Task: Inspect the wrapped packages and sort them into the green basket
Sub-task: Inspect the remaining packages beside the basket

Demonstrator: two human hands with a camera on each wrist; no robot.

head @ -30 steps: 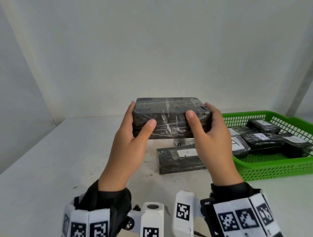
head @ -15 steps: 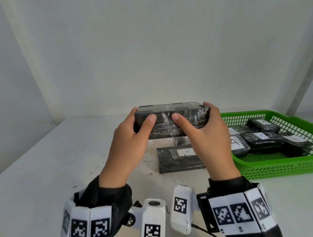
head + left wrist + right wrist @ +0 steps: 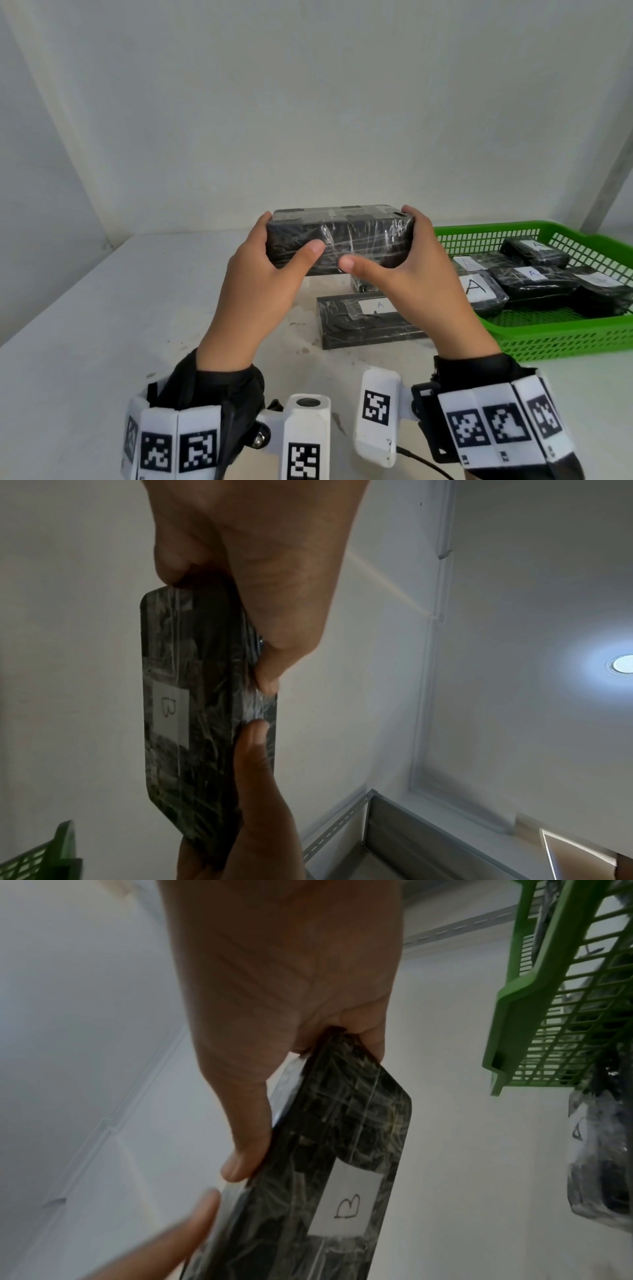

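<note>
Both hands hold one black plastic-wrapped package (image 3: 339,240) up in the air above the table. My left hand (image 3: 274,253) grips its left end and my right hand (image 3: 397,257) grips its right end, thumbs on the near face. The wrist views show a white label marked B (image 3: 170,712) (image 3: 346,1203) on the package's far face, turned away from the head camera. The green basket (image 3: 561,339) stands on the table to the right with several wrapped packages labelled A (image 3: 479,291) inside.
Another wrapped package with an A label (image 3: 363,318) lies on the white table (image 3: 102,325) below the held one, and a further one (image 3: 361,284) peeks out behind it. White walls close off the back and left. A grey post (image 3: 613,178) rises at the right.
The two hands have rotated the held package, so its broad top face has tipped away and narrowed. The thumbs have slid closer together on the near face.
</note>
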